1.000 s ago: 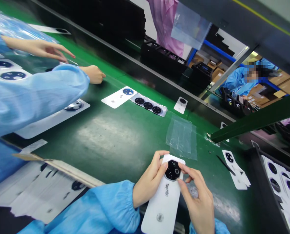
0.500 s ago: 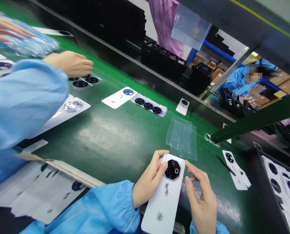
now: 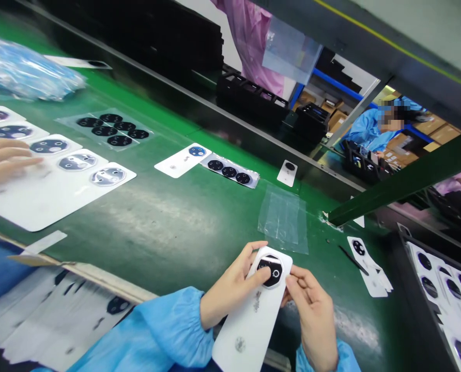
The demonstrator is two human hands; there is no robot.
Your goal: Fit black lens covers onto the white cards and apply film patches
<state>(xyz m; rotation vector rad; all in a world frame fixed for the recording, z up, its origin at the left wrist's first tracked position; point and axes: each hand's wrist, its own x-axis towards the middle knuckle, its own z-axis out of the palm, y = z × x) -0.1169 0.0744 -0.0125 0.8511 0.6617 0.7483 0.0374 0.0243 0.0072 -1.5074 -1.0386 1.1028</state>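
Observation:
A white phone back cover (image 3: 249, 320) with a black camera disc, dark lettering and a round grey mark is held tilted over the bench's near edge. My left hand (image 3: 234, 289) grips its left side, the thumb pressed on the camera disc (image 3: 276, 274). At the cover's upper right edge, my right hand (image 3: 311, 310) has thumb and fingers closed on the rim; the fingertips are partly hidden. Just beyond lie clear plastic bags (image 3: 282, 217). Farther left are a strip of black camera discs (image 3: 229, 171) and another white cover (image 3: 178, 163).
At left, a co-worker's hand (image 3: 5, 163) is over a row of white covers (image 3: 60, 194). A sheet of black discs (image 3: 108, 130) and a blue plastic-wrapped bundle (image 3: 32, 67) lie behind. To the right are a black tray (image 3: 420, 289) of covers, a black stick tool (image 3: 352, 260) and a green post (image 3: 401, 186).
My left thumb has moved onto the camera disc. My right hand has closed in from beside the cover to its edge. The co-worker's arms have drawn back left, uncovering the disc sheet.

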